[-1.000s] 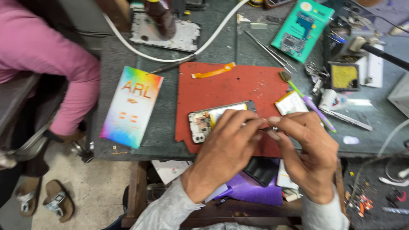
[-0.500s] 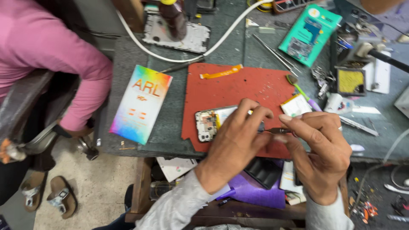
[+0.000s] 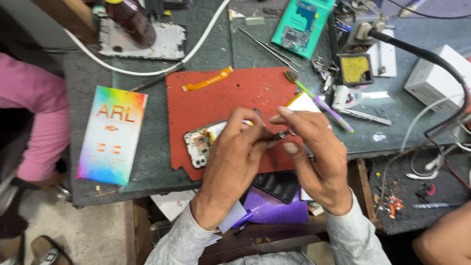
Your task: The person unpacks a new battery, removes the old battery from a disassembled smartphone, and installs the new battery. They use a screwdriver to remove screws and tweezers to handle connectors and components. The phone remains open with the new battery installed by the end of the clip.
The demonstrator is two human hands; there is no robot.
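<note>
while both hands meet just below the middle of the frame, the left hand [image 3: 235,157] curls over an opened phone [image 3: 203,142], its fingers pressed down on the phone's right part and pinning it to the red mat [image 3: 230,98]. the right hand [image 3: 314,157] is pinched shut around a thin metal tool [image 3: 277,136], thumb and forefinger closed on its shaft, the tip pointing left toward the left fingertips; what the tip touches is hidden by the fingers.

judging from how things lie, the phone's back is already off: its inner frame, camera block and small parts show bare at the left end, so the opening is done and the fine work inside looks under way. nothing shows it closed up again, and an orange flex strip [image 3: 207,79] lies loose on the mat's upper left, apart from the phone.

outward, a purple-handled brush [image 3: 326,108] lies slanting to the right of the hands, with a white flat piece [image 3: 303,102] just beside it. a rainbow-coloured box [image 3: 113,133] sits at the left of the grey bench [image 3: 147,167]. toward the top, a teal package [image 3: 299,22], a pair of tweezers [image 3: 270,49] and a white phone frame [image 3: 142,41]. another person's pink sleeve [image 3: 34,122] enters at the left edge.
</note>
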